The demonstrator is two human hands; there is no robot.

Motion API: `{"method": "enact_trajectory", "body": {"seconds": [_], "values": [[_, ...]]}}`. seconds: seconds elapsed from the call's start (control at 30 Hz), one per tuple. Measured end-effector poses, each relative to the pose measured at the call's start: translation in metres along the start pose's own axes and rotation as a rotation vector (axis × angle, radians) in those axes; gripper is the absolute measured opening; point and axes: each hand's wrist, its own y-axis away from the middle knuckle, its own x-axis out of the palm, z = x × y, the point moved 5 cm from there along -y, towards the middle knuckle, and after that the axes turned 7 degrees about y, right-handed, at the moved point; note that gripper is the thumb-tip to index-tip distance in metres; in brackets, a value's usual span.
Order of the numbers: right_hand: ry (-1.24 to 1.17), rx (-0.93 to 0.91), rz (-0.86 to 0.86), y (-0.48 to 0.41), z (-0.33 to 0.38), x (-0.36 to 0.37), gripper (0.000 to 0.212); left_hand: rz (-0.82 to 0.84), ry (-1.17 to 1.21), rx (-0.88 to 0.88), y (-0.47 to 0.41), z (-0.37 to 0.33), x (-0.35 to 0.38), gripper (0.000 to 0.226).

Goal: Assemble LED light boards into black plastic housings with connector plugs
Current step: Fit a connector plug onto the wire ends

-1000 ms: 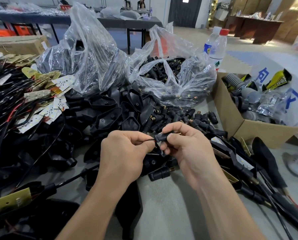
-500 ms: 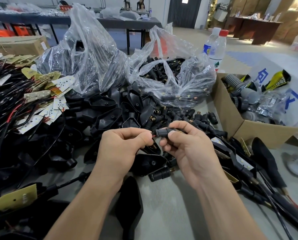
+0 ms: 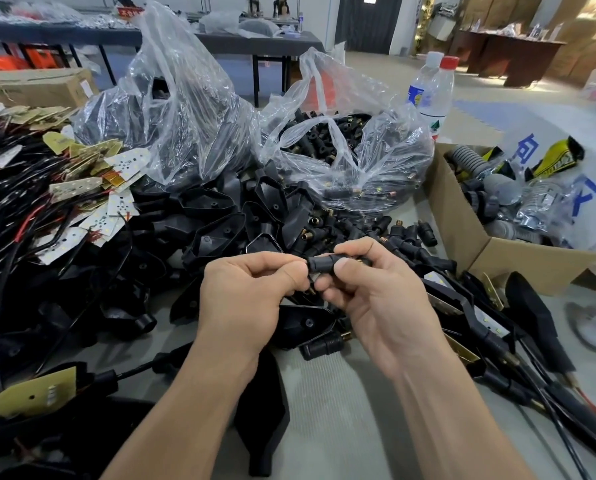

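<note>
My right hand [image 3: 376, 296] pinches a small black connector plug [image 3: 320, 264] between thumb and forefinger above the table. My left hand [image 3: 248, 296] has its fingers curled with the fingertips against the plug's left end, where it seems to pinch a thin wire that I can barely make out. Black plastic housings [image 3: 217, 233] lie heaped behind the hands. White LED boards [image 3: 116, 209] with red and black wires are piled at the left. Loose plugs [image 3: 403, 233] are scattered behind my right hand.
Two clear plastic bags [image 3: 185, 109] of black parts stand at the back. A cardboard box [image 3: 462, 230] of fittings sits at the right, with two water bottles [image 3: 431, 95] behind it. Assembled housings with cables [image 3: 480, 317] lie at the right. A board on a cable [image 3: 37, 396] lies front left.
Both hands have risen slightly and come closer together. The plug has turned in my right fingers, and my left fingertips now meet its end.
</note>
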Motion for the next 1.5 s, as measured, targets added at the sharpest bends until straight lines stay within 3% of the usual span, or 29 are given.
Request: {"method": "enact_trajectory", "body": {"seconds": [0.27,0.47,0.7,1.07,1.27,1.5], "values": [[-0.002,-0.039,-0.020,0.002,0.007,0.000,0.023,0.030,0.058,0.036,-0.001,-0.005,0.000,0.022],[-0.045,-0.018,-0.022,0.003,0.006,0.003,0.025,-0.064,0.135,0.028,0.000,-0.002,-0.001,0.021],[0.073,-0.085,-0.006,0.005,0.010,0.003,0.024,0.019,0.108,-0.026,-0.002,0.002,0.002,0.022],[-0.008,-0.068,-0.048,0.002,0.014,-0.005,0.026,0.067,0.125,0.038,-0.006,0.003,0.000,0.021],[0.016,-0.050,-0.049,0.002,0.011,-0.006,0.029,0.040,-0.026,0.085,-0.008,0.005,-0.002,0.013],[0.089,-0.060,-0.096,0.002,0.011,-0.008,0.024,0.002,-0.255,0.231,0.000,-0.006,0.000,0.021]]}}
